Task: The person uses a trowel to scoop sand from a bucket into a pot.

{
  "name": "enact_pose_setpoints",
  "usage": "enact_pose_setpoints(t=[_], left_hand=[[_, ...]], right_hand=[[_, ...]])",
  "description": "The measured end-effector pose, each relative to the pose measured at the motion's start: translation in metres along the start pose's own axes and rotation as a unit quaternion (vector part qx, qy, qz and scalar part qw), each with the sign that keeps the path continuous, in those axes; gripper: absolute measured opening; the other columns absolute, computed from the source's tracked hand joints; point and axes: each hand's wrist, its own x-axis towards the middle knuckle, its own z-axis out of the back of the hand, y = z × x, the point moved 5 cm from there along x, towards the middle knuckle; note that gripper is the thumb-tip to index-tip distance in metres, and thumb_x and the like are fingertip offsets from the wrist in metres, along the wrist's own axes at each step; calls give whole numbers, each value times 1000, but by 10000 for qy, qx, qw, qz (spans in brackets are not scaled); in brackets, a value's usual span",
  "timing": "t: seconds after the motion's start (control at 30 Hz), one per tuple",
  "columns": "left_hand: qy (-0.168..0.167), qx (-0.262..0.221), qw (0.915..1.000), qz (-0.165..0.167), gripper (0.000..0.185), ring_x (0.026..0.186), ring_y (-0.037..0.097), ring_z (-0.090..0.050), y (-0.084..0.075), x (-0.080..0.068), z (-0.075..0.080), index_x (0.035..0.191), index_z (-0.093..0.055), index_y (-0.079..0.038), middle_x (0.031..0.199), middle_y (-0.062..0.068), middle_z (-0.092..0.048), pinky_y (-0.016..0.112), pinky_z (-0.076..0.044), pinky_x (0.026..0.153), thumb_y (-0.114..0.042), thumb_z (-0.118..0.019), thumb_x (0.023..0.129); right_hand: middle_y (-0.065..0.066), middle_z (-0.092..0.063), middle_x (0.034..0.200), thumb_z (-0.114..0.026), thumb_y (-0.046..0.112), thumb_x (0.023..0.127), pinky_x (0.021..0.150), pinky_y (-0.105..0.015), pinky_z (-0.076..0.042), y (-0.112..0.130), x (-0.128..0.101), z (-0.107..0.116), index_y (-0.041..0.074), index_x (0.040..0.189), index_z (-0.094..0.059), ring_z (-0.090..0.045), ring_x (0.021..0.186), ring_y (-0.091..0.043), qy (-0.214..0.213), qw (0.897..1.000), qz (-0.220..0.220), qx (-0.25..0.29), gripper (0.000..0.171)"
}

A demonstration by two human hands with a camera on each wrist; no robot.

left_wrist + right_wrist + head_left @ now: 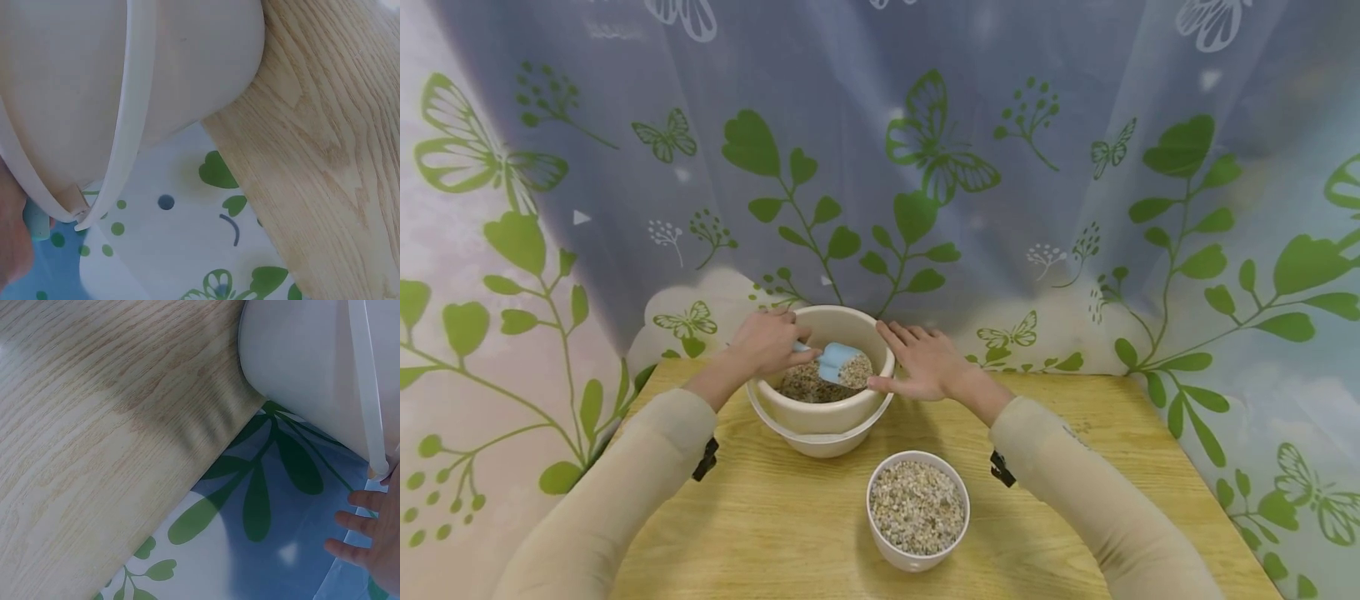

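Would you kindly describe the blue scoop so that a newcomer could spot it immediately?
On the wooden table, find the large cream bucket at the far edge, beyond the small white bowl of gravel. The blue scoop sits inside it on the gravel, gripped by the left hand. It is the only blue item on the table.

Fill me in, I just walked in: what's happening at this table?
A person is working at a wooden table. Their left hand grips a small blue scoop dipped into gravel in a cream bucket. The right hand rests flat against the bucket's rim. A white bowl nearer the person sits full of gravel.
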Motion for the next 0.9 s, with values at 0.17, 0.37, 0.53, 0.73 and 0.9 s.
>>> enact_pose_setpoints(t=[0.17, 0.37, 0.53, 0.73, 0.9], left_hand=[[70, -120, 9998, 107, 56, 135, 42, -62, 2, -5, 4, 129, -74, -15, 139, 23, -68, 57, -51, 112, -61, -57, 102], [-32, -195, 9997, 118, 55, 124, 39, -68, 5, -11, 6, 125, -75, -14, 129, 20, -73, 54, -56, 105, -60, -57, 102], [-188, -173, 9996, 88, 53, 110, 36, -71, 7, -14, 7, 121, -76, -13, 118, 18, -76, 50, -60, 95, -59, -57, 102], [-139, -317, 9992, 190, 54, 112, 37, -70, 9, -20, 8, 123, -75, -13, 122, 19, -75, 52, -59, 96, -60, -56, 102], [-166, -332, 9991, 198, 52, 118, 40, -69, 10, -24, 9, 119, -76, -13, 125, 20, -75, 55, -58, 99, -59, -57, 103]], right_hand=[[-14, -22, 177, 10, 103, 73, 128, -60, -31, 0, -1, 0, 17, 171, -4, -31, 161, -39, -79, 9999, 31, -105, 131], [-15, -24, 176, 14, 102, 71, 127, -61, -33, 2, -1, 1, 16, 171, -7, -31, 161, -39, -211, 9996, 74, -157, 134], [-17, -26, 175, 14, 101, 72, 126, -61, -33, 3, -2, 3, 14, 171, -10, -32, 160, -39, -348, 9992, 139, -138, 134], [-15, -21, 177, 16, 101, 70, 131, -59, -26, 2, -1, 1, 14, 171, -8, -24, 164, -36, -305, 9994, 112, -155, 135], [-14, -17, 178, 17, 102, 68, 133, -59, -20, 1, 0, 0, 15, 171, -6, -20, 166, -34, -285, 9995, 80, -126, 136]])
